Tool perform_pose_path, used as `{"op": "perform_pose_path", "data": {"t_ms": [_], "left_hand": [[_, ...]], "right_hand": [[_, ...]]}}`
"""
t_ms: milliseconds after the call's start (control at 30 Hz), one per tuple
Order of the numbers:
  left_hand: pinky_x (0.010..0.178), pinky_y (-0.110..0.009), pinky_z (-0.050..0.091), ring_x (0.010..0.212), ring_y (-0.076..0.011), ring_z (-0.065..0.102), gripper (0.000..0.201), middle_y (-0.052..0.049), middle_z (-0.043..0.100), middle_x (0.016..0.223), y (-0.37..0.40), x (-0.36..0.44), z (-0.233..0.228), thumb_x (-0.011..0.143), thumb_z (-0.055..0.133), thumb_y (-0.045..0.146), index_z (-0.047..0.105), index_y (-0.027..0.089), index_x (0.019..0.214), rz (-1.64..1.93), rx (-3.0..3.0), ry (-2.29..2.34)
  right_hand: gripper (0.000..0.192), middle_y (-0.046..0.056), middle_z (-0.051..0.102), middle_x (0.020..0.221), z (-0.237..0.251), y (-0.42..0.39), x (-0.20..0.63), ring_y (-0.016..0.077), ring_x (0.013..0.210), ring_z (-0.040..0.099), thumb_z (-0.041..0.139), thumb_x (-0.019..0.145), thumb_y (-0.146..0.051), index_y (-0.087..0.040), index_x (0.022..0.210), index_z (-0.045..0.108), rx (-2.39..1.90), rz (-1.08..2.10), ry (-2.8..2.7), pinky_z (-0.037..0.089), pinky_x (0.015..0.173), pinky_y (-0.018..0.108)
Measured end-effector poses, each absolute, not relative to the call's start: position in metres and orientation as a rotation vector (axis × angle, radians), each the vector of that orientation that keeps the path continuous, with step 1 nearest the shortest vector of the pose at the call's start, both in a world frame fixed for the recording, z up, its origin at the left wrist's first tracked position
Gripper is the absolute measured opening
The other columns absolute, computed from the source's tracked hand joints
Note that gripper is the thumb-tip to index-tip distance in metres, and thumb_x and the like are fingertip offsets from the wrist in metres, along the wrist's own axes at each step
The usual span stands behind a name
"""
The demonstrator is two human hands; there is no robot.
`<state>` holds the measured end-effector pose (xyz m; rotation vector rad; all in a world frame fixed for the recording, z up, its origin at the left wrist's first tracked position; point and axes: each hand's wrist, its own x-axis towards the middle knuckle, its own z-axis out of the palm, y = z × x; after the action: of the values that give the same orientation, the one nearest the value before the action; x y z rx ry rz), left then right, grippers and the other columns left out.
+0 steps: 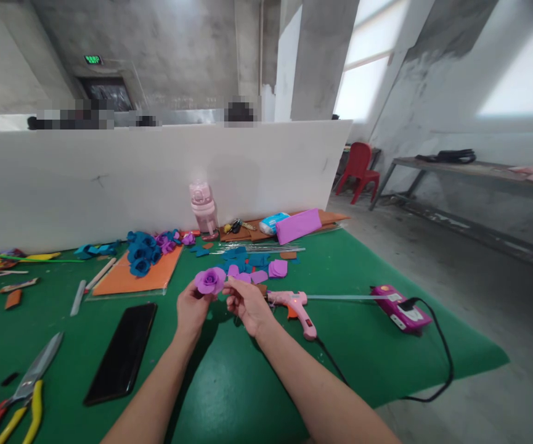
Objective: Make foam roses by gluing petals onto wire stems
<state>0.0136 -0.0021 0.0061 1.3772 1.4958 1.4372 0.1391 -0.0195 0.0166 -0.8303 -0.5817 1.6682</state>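
My left hand [191, 308] is closed around the underside of a purple craft flower [210, 281], whose layered petals face up. My right hand [246, 303] is beside the flower's right edge with thumb and forefinger pinched together. Whatever lies between those fingertips is too small to make out. Just right of that hand, a pink hot glue gun [296, 302] rests on the table with a long glue stick [340, 298] sticking out of its back. Cut purple petals [278, 269] and blue pieces [236, 254] lie beyond my hands.
Blue flowers [142, 253] sit on an orange sheet [122, 280]. A black phone [122, 351] and pliers and scissors [28, 382] lie left. A magenta power strip [400, 308] with a black cord is at right. A pink bottle [204, 209] stands against the white partition [109, 179].
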Motion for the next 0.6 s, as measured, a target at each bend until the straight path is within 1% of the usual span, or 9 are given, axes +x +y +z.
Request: {"op": "perform_pose_path", "data": {"t_ms": [67,200,433,533,600], "left_hand": [[0.056,-0.023,0.047,0.057,-0.0148,0.06,0.028,0.001,0.066,0.06,-0.0017,0.0127,0.006,0.056,0.061,0.017,0.068,0.014,0.083,1.442,1.378,1.519],[0.056,-0.023,0.047,0.058,-0.0151,0.061,0.033,0.0,0.069,0.069,-0.0025,0.0138,0.008,0.056,0.063,0.019,0.067,0.014,0.088,1.427,1.349,1.52],[0.062,-0.027,0.05,0.068,-0.0185,0.063,0.037,-0.003,0.07,0.075,-0.0045,0.0155,0.0086,0.057,0.065,0.022,0.067,0.014,0.093,1.41,1.399,1.501],[0.065,-0.028,0.051,0.072,-0.0193,0.064,0.038,-0.003,0.071,0.079,-0.0041,0.0151,0.0066,0.058,0.065,0.025,0.066,0.014,0.094,1.4,1.426,1.497],[0.064,-0.028,0.051,0.071,-0.0189,0.064,0.04,-0.004,0.071,0.08,-0.0037,0.0152,0.0055,0.058,0.064,0.025,0.066,0.013,0.096,1.394,1.425,1.502]], "right_hand": [[0.031,-0.002,0.062,0.068,0.0161,-0.0205,0.139,0.0033,0.045,0.048,0.071,0.06,-0.04,-0.015,0.076,0.063,-0.783,1.732,-0.59,0.038,0.043,0.016],[0.03,-0.003,0.063,0.07,0.0147,-0.0228,0.1375,0.0029,0.047,0.049,0.075,0.057,-0.033,-0.016,0.078,0.061,-0.743,1.795,-0.593,0.039,0.046,0.016],[0.03,-0.006,0.053,0.052,0.0149,-0.0232,0.1345,0.0029,0.044,0.045,0.076,0.055,-0.034,-0.015,0.072,0.06,-0.801,1.749,-0.619,0.038,0.045,0.015],[0.03,-0.007,0.052,0.049,0.0127,-0.0216,0.1344,0.0031,0.044,0.045,0.076,0.054,-0.034,-0.015,0.069,0.059,-0.814,1.736,-0.63,0.037,0.045,0.015],[0.031,-0.007,0.052,0.05,0.0113,-0.0207,0.1347,0.0031,0.044,0.045,0.077,0.054,-0.034,-0.015,0.069,0.058,-0.805,1.743,-0.618,0.038,0.045,0.015]]}}
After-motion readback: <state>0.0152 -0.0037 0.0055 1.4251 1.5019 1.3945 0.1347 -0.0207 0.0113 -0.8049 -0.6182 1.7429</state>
